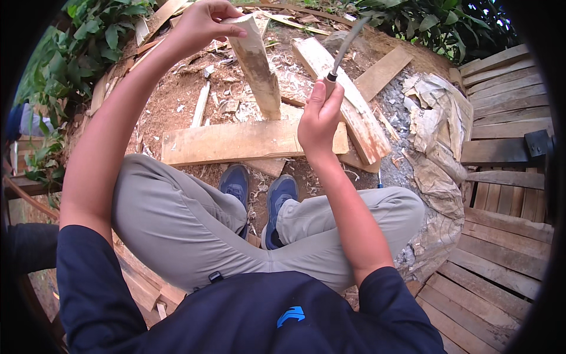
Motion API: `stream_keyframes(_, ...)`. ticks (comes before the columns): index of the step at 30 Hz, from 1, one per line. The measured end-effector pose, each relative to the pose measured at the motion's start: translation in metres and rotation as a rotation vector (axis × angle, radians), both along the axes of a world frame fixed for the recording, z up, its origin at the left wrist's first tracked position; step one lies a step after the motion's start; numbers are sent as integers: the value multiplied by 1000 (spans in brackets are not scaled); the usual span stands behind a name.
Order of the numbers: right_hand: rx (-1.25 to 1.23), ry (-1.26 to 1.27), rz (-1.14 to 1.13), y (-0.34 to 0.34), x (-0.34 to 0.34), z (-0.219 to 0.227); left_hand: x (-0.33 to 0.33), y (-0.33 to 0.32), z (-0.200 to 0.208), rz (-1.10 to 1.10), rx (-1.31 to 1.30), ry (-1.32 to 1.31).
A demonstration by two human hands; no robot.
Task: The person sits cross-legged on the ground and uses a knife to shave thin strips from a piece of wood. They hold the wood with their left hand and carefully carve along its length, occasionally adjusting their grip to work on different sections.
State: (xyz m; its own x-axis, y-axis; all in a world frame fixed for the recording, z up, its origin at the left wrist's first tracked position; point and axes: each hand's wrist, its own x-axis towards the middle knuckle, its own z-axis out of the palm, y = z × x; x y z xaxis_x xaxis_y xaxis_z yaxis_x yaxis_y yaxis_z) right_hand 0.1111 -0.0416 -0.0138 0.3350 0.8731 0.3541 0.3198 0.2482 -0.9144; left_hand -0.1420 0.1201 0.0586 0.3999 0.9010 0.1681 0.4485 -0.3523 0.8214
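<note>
Timber post [257, 68] held by left hand [207, 25] and curved knife [342, 51] gripped in right hand [321, 117] suggest trimming, next stroke demanding steadiness.

At two o'clock, a crumpled, pale brown paper sack [441, 127] bears a short run of small, dark printed letters [421, 113], turned nearly on their side among the creases. At six o'clock, the person's dark navy shirt [236, 321] carries a bright blue, angular emblem [290, 317] on its front, in which no word can be read.
</note>
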Motion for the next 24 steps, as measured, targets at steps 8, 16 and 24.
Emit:
stream_keyframes(8, -629, -431, 202, -9, 5, -35, 9, -14, 17, 53, -19, 57)
stream_keyframes(16, -369, -307, 130, -10, 4, -54, 1, -3, 6, 59, -24, 53)
stream_keyframes(24, -970, 928, 456, 14, 40, -17, -10, -4, 2, 117, -37, 93)
